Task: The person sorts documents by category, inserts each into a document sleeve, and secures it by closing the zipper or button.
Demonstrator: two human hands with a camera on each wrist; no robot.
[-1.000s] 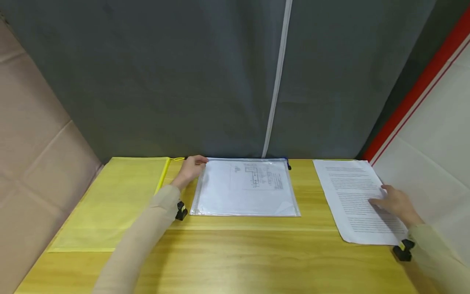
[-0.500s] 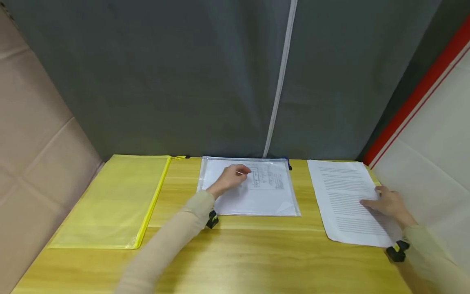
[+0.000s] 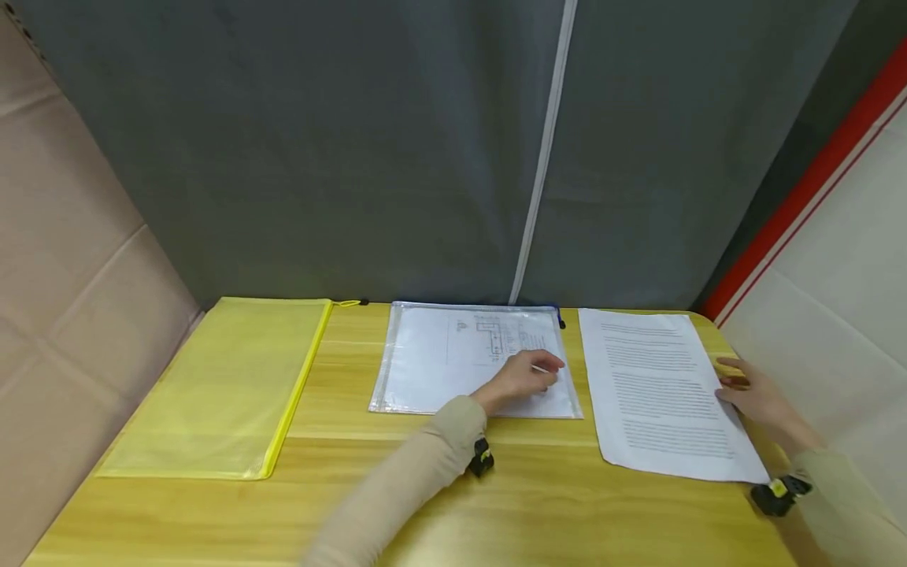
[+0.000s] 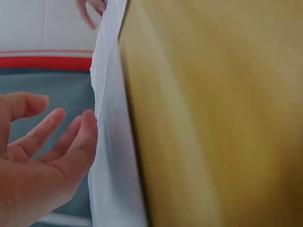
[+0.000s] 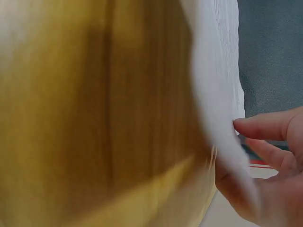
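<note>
A grey fabric curtain (image 3: 397,150) with a pale zip strip fills the back of the head view, with a brown cardboard panel (image 3: 64,260) at nine o'clock and a white panel with a red stripe (image 3: 815,173) at three o'clock. Below them the wooden counter (image 3: 439,504) spreads across the lower half. On it, at about ten o'clock from the counter's middle, lies a yellow zip pouch (image 3: 220,386), flat and apart from the other things. At twelve o'clock lies a clear zip pouch (image 3: 453,362) with a printed drawing sheet inside, its blue slider at the far right corner. At two o'clock lies a stack of printed sheets (image 3: 659,394), just beside the clear pouch, its near end angled towards four o'clock. The left hand (image 3: 523,378) hovers or rests over the near right part of the clear pouch, at its five o'clock corner; its fingers (image 4: 71,137) are spread and loosely relaxed, holding nothing, and point towards the edge of the sheets. The right hand (image 3: 754,394) sits at the three o'clock edge of the stack; in the right wrist view its fingers (image 5: 265,127) lie on top of the paper edge with the thumb below it, pinching the sheets lightly. Each beige sleeve carries a small black wrist clip (image 3: 482,457).
</note>
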